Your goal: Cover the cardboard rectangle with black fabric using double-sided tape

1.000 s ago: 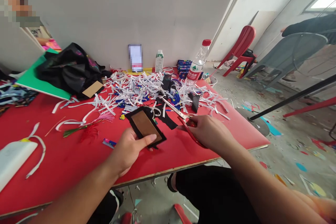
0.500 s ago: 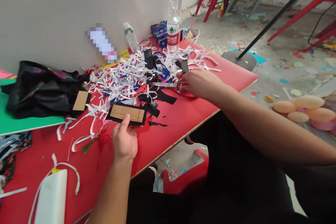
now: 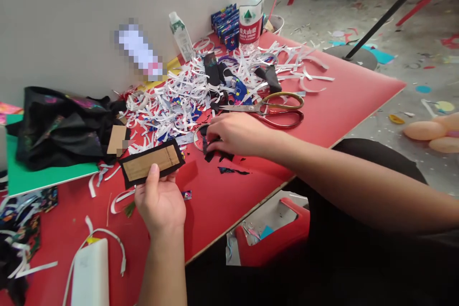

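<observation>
Above the worktop point(image 3: 215, 210) at near left, the grip of the left hand point(image 3: 165, 205) clasps the black-edged card point(image 3: 143, 167); whether the right hand point(image 3: 240, 134) pinches the black scraps point(image 3: 208, 154) is unclear, and its closeness to the scissors point(image 3: 247, 109) risks jostling them

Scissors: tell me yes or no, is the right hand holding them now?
No, the scissors lie on the red table, beyond the right hand.
</observation>
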`<state>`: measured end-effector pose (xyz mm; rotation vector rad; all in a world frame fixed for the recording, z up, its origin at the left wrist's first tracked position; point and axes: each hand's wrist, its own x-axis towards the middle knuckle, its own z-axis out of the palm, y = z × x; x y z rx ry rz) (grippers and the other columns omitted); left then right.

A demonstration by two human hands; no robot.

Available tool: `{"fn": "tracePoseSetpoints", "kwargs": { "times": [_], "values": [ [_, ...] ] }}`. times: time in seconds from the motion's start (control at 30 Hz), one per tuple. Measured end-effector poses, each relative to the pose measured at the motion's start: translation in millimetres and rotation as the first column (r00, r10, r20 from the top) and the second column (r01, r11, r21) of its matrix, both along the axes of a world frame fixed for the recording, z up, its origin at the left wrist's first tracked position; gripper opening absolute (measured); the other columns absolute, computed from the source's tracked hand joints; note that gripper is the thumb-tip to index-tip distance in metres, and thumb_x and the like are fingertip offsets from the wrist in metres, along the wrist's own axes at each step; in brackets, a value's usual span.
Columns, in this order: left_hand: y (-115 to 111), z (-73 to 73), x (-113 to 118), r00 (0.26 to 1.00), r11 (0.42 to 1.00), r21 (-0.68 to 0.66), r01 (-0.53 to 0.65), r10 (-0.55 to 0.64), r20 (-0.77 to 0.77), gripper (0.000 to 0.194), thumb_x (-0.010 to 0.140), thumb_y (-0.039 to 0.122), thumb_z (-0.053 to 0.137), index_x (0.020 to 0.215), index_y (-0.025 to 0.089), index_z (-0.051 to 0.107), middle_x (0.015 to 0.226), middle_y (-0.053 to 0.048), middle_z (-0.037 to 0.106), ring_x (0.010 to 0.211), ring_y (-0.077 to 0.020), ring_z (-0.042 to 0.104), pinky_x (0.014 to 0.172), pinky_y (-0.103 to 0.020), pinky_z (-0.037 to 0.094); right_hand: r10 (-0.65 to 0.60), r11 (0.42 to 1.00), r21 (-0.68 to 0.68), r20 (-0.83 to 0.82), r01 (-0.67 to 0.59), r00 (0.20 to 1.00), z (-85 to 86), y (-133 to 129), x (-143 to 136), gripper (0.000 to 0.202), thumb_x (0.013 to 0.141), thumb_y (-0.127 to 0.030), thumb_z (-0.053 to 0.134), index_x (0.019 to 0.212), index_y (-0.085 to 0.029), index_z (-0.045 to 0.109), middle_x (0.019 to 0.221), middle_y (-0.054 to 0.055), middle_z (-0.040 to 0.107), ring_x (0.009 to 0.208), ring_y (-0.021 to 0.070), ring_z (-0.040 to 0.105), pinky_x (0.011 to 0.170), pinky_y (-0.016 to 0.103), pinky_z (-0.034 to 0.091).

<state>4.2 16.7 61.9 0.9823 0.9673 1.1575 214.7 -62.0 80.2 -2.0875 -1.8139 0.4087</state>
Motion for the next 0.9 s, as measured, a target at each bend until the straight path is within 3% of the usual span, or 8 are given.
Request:
{"fn": "tracePoseSetpoints", "kwargs": {
  "times": [0.13,0.23,0.43,0.6,0.67,0.73,0.8,0.9],
  "values": [
    [0,-1.9,1,0.999,0.996,-0.077,-0.034,0.035,0.008,0.010,0.087,0.030,0.075,0.091,0.021,0.075,0.091,-0.002,0.078,0.079,-0.0151,0.070,0.071,-0.027,0.057,0.051,0.998,0.041,0.039,-0.053,0.998,-19.3,2,-16,0.020,0.098,-0.030,0.076,0.105,-0.011,0.079,0.113,0.016,0.079,0.110,0.0300,0.070,0.091,0.037,0.044],
    [-3,-3.2,3,0.999,0.996,-0.076,-0.046,0.047,0.009,0.013,0.084,0.029,0.079,0.092,0.019,0.077,0.089,-0.002,0.078,0.073,-0.0142,0.069,0.069,-0.027,0.057,0.062,0.995,0.088,-0.088,-0.054,0.994,-18.8,3,-12,0.015,0.100,-0.022,0.069,0.102,-0.013,0.081,0.106,0.013,0.080,0.103,0.0258,0.070,0.090,0.036,0.043],
    [-5,-4.8,3,0.998,0.998,-0.010,-0.067,0.068,0.009,0.019,0.073,0.023,0.089,0.086,0.018,0.075,0.085,0.000,0.079,0.072,-0.0149,0.072,0.063,-0.026,0.057,-0.172,0.936,0.217,-0.404,0.277,0.898,5.9,-5,12,0.024,0.104,-0.027,0.062,0.099,-0.017,0.083,0.089,0.004,0.078,0.080,0.0179,0.066,0.077,0.034,0.044],
    [-3,-4.9,0,0.996,0.997,-0.044,-0.068,0.070,0.049,0.017,0.076,0.024,0.084,0.091,0.017,0.078,0.089,-0.003,0.080,0.073,-0.0154,0.072,0.062,-0.027,0.058,-0.438,0.851,0.272,-0.103,0.449,0.893,-1.1,-13,40,0.018,0.098,-0.021,0.067,0.107,-0.017,0.082,0.092,0.010,0.075,0.090,0.0288,0.067,0.087,0.045,0.045],
    [-2,-5.1,-1,0.994,0.995,-0.060,-0.075,0.080,0.071,0.015,0.080,0.026,0.079,0.092,0.017,0.079,0.088,-0.003,0.079,0.075,-0.0159,0.073,0.063,-0.027,0.059,-0.417,0.853,0.353,0.018,0.385,0.909,-6.4,-14,40,0.023,0.098,-0.016,0.066,0.117,-0.019,0.079,0.101,0.012,0.075,0.099,0.0317,0.066,0.091,0.047,0.043],
    [-1,-5.7,0,0.993,0.995,-0.059,-0.086,0.091,0.082,0.015,0.082,0.028,0.077,0.093,0.018,0.078,0.087,-0.003,0.079,0.077,-0.0165,0.073,0.065,-0.027,0.059,-0.237,0.905,0.378,0.064,0.197,0.969,-10.2,-14,28,0.023,0.099,-0.017,0.065,0.119,-0.020,0.077,0.106,0.012,0.075,0.102,0.0305,0.064,0.091,0.044,0.043],
    [-1,-6.8,1,0.993,0.995,-0.022,-0.098,0.100,0.057,0.018,0.081,0.028,0.080,0.096,0.019,0.078,0.091,-0.003,0.079,0.080,-0.0168,0.074,0.066,-0.027,0.059,-0.003,0.950,0.311,0.074,-0.021,0.997,-14.4,-11,10,0.015,0.101,-0.022,0.068,0.112,-0.019,0.077,0.105,0.011,0.074,0.099,0.0285,0.063,0.087,0.040,0.041],
    [-2,-8.8,2,0.994,0.991,0.080,-0.109,0.111,-0.023,0.023,0.080,0.027,0.086,0.099,0.018,0.078,0.101,-0.006,0.081,0.086,-0.0176,0.074,0.067,-0.025,0.057,0.102,0.974,0.192,0.098,-0.119,0.990,-23.8,-6,-12,0.014,0.103,-0.024,0.067,0.098,-0.015,0.077,0.101,0.012,0.073,0.095,0.0277,0.060,0.083,0.039,0.037]
  ]
}}
